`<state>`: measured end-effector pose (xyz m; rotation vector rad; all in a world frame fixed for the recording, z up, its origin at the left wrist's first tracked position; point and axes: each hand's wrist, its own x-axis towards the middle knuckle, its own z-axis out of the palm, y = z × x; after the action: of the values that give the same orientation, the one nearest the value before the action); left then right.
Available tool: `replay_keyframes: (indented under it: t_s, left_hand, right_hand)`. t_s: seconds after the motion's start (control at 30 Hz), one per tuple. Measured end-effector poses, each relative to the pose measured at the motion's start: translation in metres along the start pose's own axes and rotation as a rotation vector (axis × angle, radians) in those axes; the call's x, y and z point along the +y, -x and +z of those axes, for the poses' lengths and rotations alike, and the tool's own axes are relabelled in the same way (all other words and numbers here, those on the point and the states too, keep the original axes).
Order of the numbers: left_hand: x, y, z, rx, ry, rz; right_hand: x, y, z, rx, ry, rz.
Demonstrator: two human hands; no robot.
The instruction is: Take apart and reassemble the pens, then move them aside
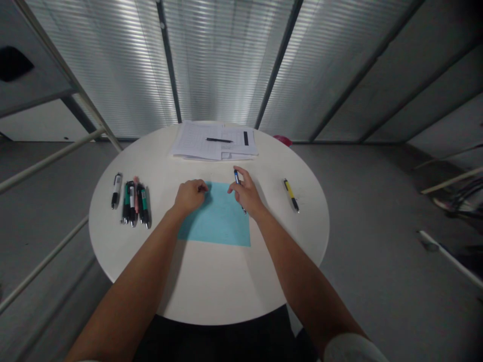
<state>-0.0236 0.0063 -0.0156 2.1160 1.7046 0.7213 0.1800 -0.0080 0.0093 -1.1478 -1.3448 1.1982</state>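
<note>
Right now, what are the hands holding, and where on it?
The right hand pinches a slim blue-and-black pen around its middle. The left hand curls over a light blue paper sheet, holding nothing visible.

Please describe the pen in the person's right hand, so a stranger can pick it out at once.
On the round white table, find the light blue sheet near the middle. Over its right side, the person's right hand grips a slim dark pen with a blue section. Unlike the yellow pen to the right and the pen group at left, it is held.
</note>
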Motion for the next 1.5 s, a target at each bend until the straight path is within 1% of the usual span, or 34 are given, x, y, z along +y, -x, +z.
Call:
replay_keyframes:
  t_s: [0.1,0.27,0.47,0.57,0.67,0.83,0.97,1.03,1.1,1.23,1.3,1.37,1.5]
  left_hand:
    - [-0.002,-0.001,0.001,0.007,0.001,0.007]
    - [-0.004,-0.001,0.003,0.016,0.003,0.023]
    - [-0.004,-0.001,0.003,0.019,-0.013,0.021]
    - [-0.004,-0.001,0.003,0.018,-0.006,0.022]
    - [-0.003,0.0,0.002,0.016,-0.006,0.025]
    - [-0.001,0.001,0.0,0.001,-0.013,0.011]
    - [0.001,0.0,0.0,0.002,-0.015,0.002]
    - [0.001,0.0,-0.001,-0.002,-0.025,-0.007]
    - [0.002,0.001,-0.001,-0.009,-0.032,-0.016]
    - [0.002,0.001,-0.001,-0.015,-0.03,-0.015]
    - [0.001,0.0,-0.001,-0.017,-0.026,-0.015]
    - [0.001,0.0,-0.001,-0.016,-0.022,-0.012]
    - [-0.001,0.0,0.0,-0.009,-0.016,-0.006]
  right_hand:
    - [0.0,0.0,-0.001,0.001,0.032,-0.034]
    - [0.008,-0.004,-0.002,-0.042,0.075,-0.071]
    - [0.012,-0.007,-0.003,0.02,0.09,-0.112]
    - [0.013,-0.006,-0.004,0.011,0.112,-0.108]
    - [0.013,-0.004,-0.004,-0.018,0.179,-0.1]
    - [0.01,-0.001,-0.004,-0.012,0.295,-0.177]
    - [0.007,0.001,-0.003,0.007,0.392,-0.188]
    - [0.007,0.001,-0.005,0.047,0.435,-0.184]
    - [0.007,0.0,-0.008,0.129,0.479,-0.176]
    - [0.006,-0.007,-0.022,0.423,0.558,-0.13]
    - [0.005,-0.01,-0.031,0.523,0.589,-0.067]
    - [0.003,-0.012,-0.04,0.582,0.649,-0.021]
    - [-0.002,-0.011,-0.057,0.626,0.777,0.098]
